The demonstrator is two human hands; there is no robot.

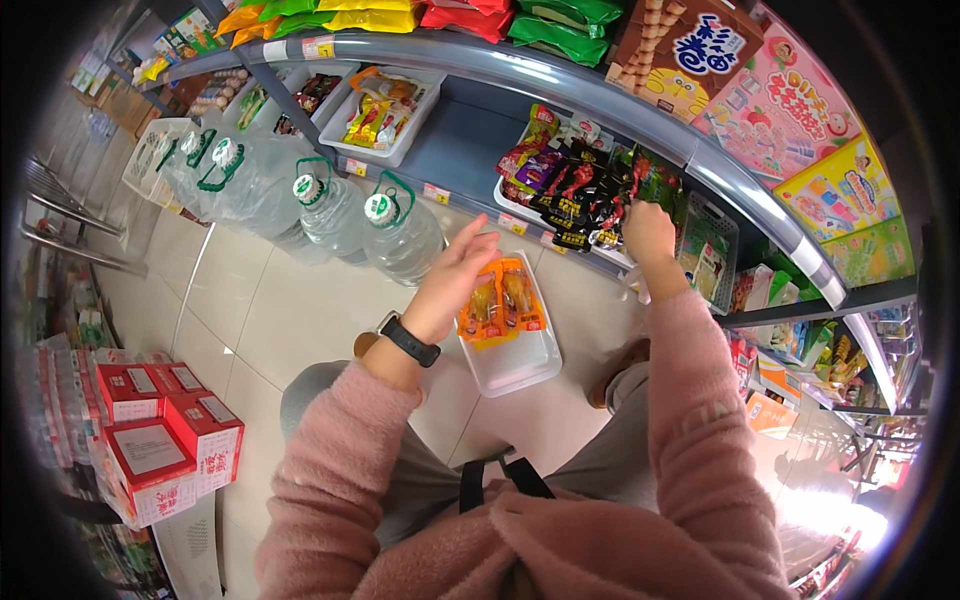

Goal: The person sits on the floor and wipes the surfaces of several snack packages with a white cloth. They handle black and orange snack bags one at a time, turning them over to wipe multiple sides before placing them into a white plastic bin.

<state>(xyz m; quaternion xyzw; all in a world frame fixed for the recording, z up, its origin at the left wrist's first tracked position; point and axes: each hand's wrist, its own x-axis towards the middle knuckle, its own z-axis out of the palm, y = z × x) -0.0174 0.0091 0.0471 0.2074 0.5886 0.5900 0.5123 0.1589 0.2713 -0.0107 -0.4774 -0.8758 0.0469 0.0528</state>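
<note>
My right hand (pixel 651 231) reaches into the lower shelf, its fingers closed at the lower end of a dark, red-marked snack packet (pixel 637 174). Around it, black, red and purple packets (pixel 574 180) lie piled in a white plastic tray (pixel 511 196). My left hand (pixel 459 274), fingers extended, hovers at the upper left of a second white tray (pixel 517 367) on the floor between my feet. In that tray lie orange, clear-fronted packets of food (pixel 501 298). Whether the left fingertips touch them cannot be told. A black watch (pixel 409 341) is on the left wrist.
Large water bottles (pixel 405 236) with green handles stand left of the floor tray. Another white tray of packets (pixel 382 112) sits on the shelf (pixel 469 127). A grey basket (pixel 709 255) is at right. Red cartons (pixel 172 435) are stacked at lower left.
</note>
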